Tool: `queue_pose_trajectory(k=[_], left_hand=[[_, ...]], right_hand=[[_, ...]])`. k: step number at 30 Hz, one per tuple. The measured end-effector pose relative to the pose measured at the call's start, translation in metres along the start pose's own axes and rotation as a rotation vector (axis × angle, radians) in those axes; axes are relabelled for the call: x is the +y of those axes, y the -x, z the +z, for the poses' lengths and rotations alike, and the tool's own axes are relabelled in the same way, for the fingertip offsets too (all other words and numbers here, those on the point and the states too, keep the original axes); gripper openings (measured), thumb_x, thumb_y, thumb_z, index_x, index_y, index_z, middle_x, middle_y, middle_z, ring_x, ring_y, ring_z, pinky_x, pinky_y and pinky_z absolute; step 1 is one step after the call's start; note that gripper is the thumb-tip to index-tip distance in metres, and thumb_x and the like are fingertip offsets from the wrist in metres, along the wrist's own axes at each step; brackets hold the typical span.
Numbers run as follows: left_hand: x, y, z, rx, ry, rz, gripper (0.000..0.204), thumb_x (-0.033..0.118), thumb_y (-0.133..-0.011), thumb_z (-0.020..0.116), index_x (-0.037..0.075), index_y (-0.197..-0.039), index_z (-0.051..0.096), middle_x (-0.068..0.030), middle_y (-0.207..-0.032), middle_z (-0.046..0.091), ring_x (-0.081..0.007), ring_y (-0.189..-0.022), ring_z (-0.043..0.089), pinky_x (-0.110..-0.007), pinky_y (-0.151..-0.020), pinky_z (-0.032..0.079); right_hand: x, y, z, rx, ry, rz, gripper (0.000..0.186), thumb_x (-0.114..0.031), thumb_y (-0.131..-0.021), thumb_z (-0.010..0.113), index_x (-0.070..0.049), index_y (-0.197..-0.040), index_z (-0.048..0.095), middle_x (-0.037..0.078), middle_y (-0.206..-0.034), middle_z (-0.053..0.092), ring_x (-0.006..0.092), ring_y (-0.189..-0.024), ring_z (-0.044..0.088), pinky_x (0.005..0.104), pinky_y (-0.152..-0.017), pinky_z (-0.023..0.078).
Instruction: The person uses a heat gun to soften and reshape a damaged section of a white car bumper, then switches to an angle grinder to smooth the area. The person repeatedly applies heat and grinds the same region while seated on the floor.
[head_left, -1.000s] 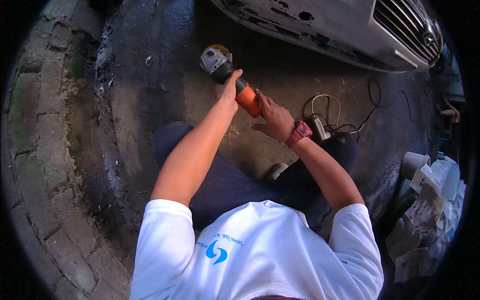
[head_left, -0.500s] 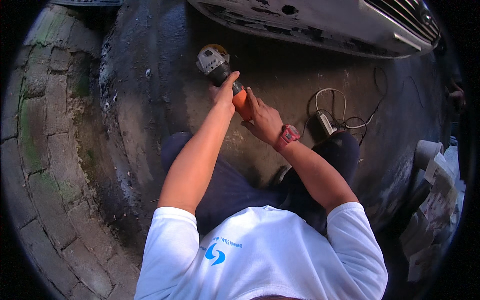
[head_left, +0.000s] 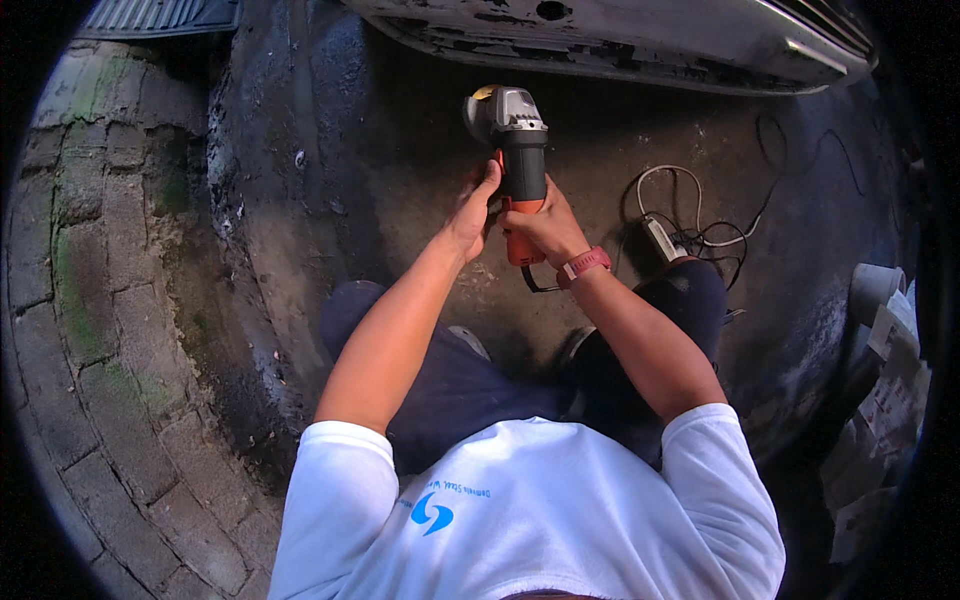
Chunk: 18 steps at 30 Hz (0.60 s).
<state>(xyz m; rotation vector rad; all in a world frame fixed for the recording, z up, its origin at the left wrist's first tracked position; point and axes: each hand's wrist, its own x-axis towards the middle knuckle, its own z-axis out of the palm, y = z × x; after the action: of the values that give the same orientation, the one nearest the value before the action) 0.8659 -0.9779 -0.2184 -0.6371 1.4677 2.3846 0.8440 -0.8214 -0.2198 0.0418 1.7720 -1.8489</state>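
Observation:
An angle grinder (head_left: 524, 160) is held out in front of me, grey head away from me and black and orange body towards me. A yellow disc (head_left: 486, 92) shows at the upper left of its head, partly behind a guard. My right hand (head_left: 550, 222) is closed round the orange rear part, thumb across the top. Along the left side of the body lies my left hand (head_left: 474, 208), thumb up against it and its other fingers mostly hidden beneath. A dark cord (head_left: 540, 289) comes out of the rear end.
A scraped grey car bumper (head_left: 620, 50) lies across the far side. On the right, a white power strip (head_left: 660, 240) sits among looped cables by my knee. Beyond it stand a pale round container (head_left: 877, 290) and papers (head_left: 890, 390). Stone paving (head_left: 110, 300) borders the left.
The grinder has swung from tilted left to nearly upright in view and moved right. My right hand has shifted from resting along its side to wrapping the orange part; my left hand moved right.

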Motion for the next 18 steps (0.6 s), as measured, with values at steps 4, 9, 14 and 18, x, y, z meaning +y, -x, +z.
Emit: queue_pose_trajectory(k=[4, 9, 14, 18], left_hand=[[0.003, 0.001, 0.005, -0.178, 0.18, -0.097, 0.077, 0.074, -0.103, 0.052, 0.015, -0.153, 0.054, -0.006, -0.142, 0.064, -0.0221, -0.133, 0.061, -0.046, -0.115, 0.047], [-0.002, 0.0, 0.013, -0.122, 0.211, -0.117, 0.076, 0.077, -0.103, 0.048, 0.015, -0.145, 0.058, -0.0062, -0.131, 0.068, -0.0227, -0.122, 0.067, -0.046, -0.107, 0.053], [-0.007, -0.002, 0.011, -0.05, 0.269, -0.161, 0.077, 0.079, -0.103, 0.044, 0.014, -0.142, 0.059, -0.0078, -0.129, 0.069, -0.0236, -0.12, 0.068, -0.046, -0.104, 0.054], [-0.007, -0.004, 0.013, -0.048, 0.265, -0.159, 0.082, 0.082, -0.099, 0.048, 0.014, -0.142, 0.06, -0.0083, -0.132, 0.069, -0.0244, -0.126, 0.064, -0.048, -0.111, 0.048]], right_hand=[[-0.008, -0.001, -0.003, -0.036, -0.04, -0.007, 0.061, -0.008, -0.075, 0.087, -0.005, -0.128, 0.057, 0.006, -0.104, 0.07, 0.0161, -0.091, 0.071, 0.0349, -0.08, 0.061], [-0.017, 0.003, 0.001, 0.016, 0.027, 0.086, 0.053, -0.012, -0.077, 0.087, -0.002, -0.121, 0.061, 0.007, -0.101, 0.071, 0.0166, -0.085, 0.071, 0.034, -0.079, 0.061], [-0.018, 0.003, 0.001, -0.019, 0.166, 0.111, 0.05, -0.018, -0.076, 0.088, 0.001, -0.115, 0.062, 0.009, -0.096, 0.073, 0.0176, -0.084, 0.072, 0.0339, -0.077, 0.06], [-0.027, -0.001, -0.006, 0.028, 0.396, 0.072, 0.055, -0.025, -0.073, 0.088, 0.003, -0.112, 0.061, 0.015, -0.093, 0.074, 0.0263, -0.085, 0.076, 0.0387, -0.078, 0.061]])
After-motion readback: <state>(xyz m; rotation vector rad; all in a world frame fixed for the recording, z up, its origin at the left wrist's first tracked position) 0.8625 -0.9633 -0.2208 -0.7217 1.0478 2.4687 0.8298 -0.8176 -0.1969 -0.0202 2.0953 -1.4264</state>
